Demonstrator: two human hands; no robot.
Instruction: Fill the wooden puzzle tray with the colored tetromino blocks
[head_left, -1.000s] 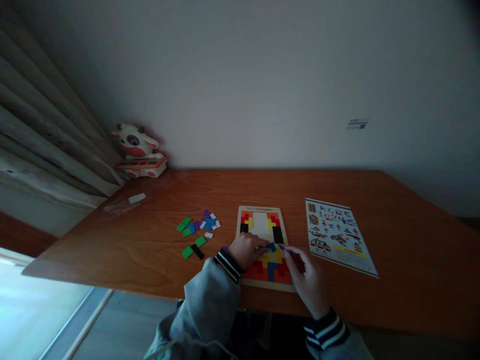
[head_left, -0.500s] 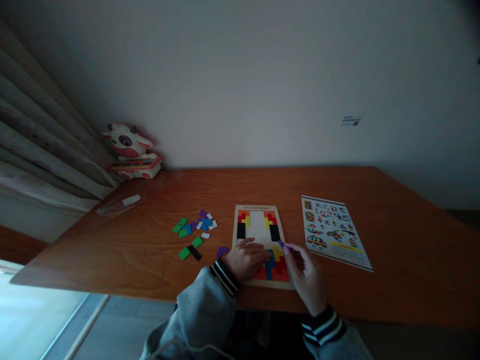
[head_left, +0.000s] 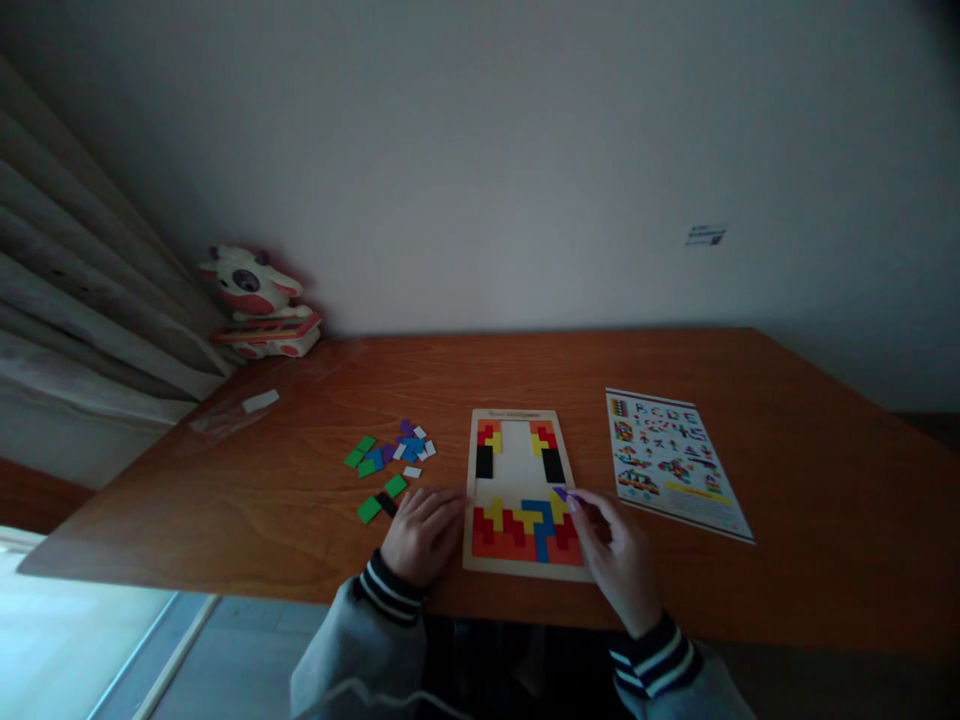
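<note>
A wooden puzzle board [head_left: 468, 540] lies on the table, with red, orange, yellow, blue and black pieces at its near end and upper sides; its pale middle is bare. My right hand [head_left: 611, 550] pinches a small purple piece [head_left: 562, 494] over the board's right side. Just left of the board rests my left hand [head_left: 426, 532], fingers pointing toward its left edge; whether something is under them is hidden. Beside that hand lie loose green pieces [head_left: 369, 509] and a partly covered black piece [head_left: 387, 503]. Farther back are purple, blue and white pieces [head_left: 412, 472].
A printed pattern sheet [head_left: 675, 460] lies right of the board on the wooden table [head_left: 810, 520]. At the back left stands a cow toy [head_left: 259, 300] with a keyboard, near a curtain [head_left: 90, 290]. Clear plastic with a white label [head_left: 261, 401] lies in front of it.
My left hand has moved left off the board to the tabletop, uncovering the blue, yellow and red pieces. My right hand still holds the purple piece in nearly the same place.
</note>
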